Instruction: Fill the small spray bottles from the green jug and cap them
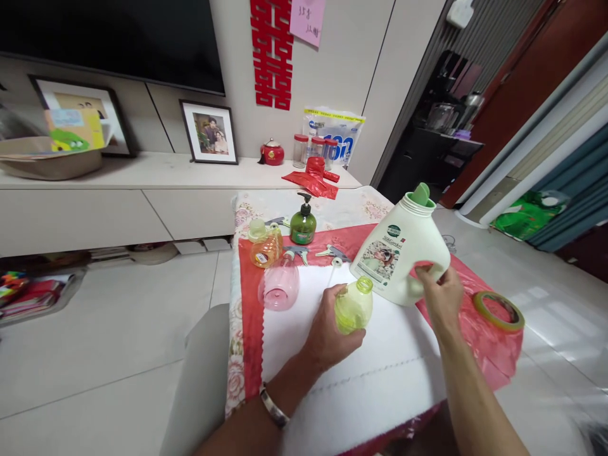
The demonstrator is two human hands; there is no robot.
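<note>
My left hand [330, 335] is wrapped round a small yellow-green see-through bottle [355, 307], its open neck tilted up and to the right. My right hand [439, 288] grips the handle of a large pale green detergent jug [387, 253], which leans on the white cloth [380, 361]. A green spout shows in the jug's uncapped mouth. Left of my left hand, a clear pink bottle [280, 286] lies on its side. Behind it are an orange bottle [266, 247] and an upright green pump bottle [303, 221]. Grey spray heads [297, 253] lie near these bottles.
A roll of tape [498, 310] rests on red plastic sheeting [489, 342] at the right. Beyond the table, a low cabinet [161, 171] holds a red pot [272, 154], lidded jars [300, 152], red plastic [316, 177] and a framed photo [209, 136].
</note>
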